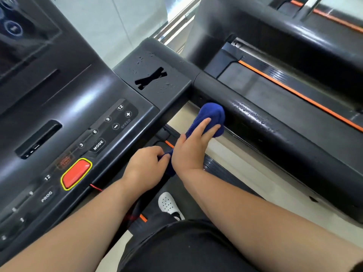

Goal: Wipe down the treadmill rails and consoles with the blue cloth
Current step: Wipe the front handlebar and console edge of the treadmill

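The blue cloth [213,113] is bunched against the inner side of the black right handrail [275,130], just past where the rail joins the console [82,107]. My right hand [193,148] presses the upper part of the cloth, fingers spread over it. My left hand [146,165] pinches the cloth's lower tail just under the console's edge. Water droplets bead on the rail's top and on the console's corner panel [155,75].
A red stop button [76,173] with a red cord sits on the console near my left wrist. The treadmill belt and my white shoe [170,206] lie below. A second treadmill [294,36] with orange trim stands to the right.
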